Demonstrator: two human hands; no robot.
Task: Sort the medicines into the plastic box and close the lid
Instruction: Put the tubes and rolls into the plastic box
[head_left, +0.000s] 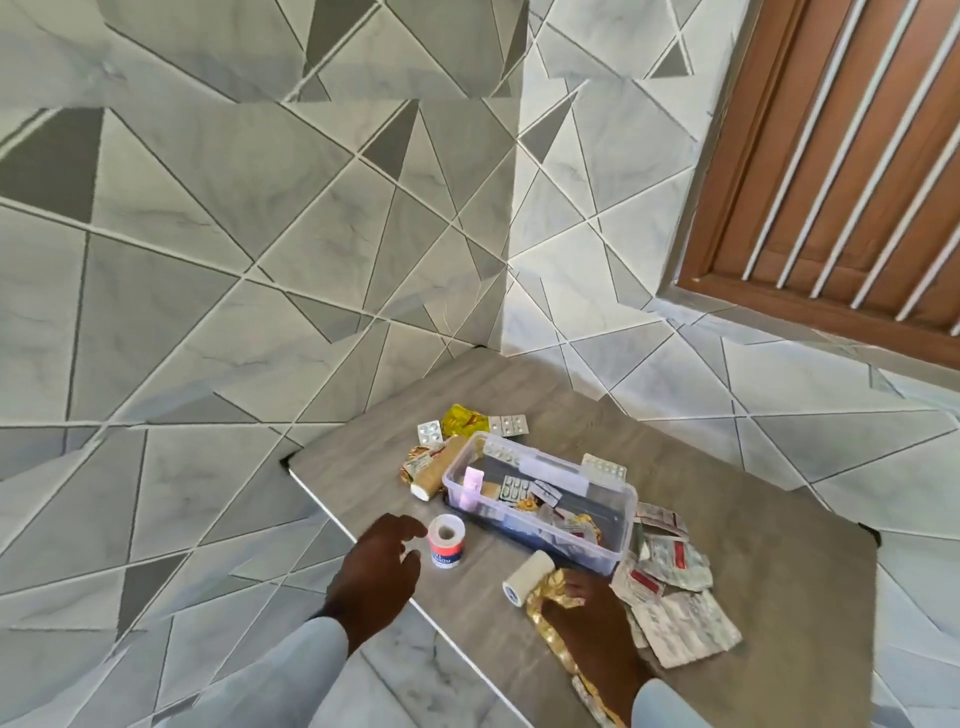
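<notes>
A clear plastic box (621, 522) stands open on a low grey table (753, 561), with a pink bottle, blister strips and gold packets inside. My left hand (376, 569) hovers open just left of a white tape roll with a red and blue label (447, 540). My right hand (597, 618) rests on a crumpled gold foil strip (550, 592) beside a white bandage roll (524, 574). Silver blister strips with red print (670, 587) lie in a pile right of the box.
Behind the box lie a tan bandage roll (441, 467), a yellow foil packet (462, 418) and two small blister strips (509, 425). Patterned grey tiles cover the floor and walls. A brown barred door (831, 182) is at upper right.
</notes>
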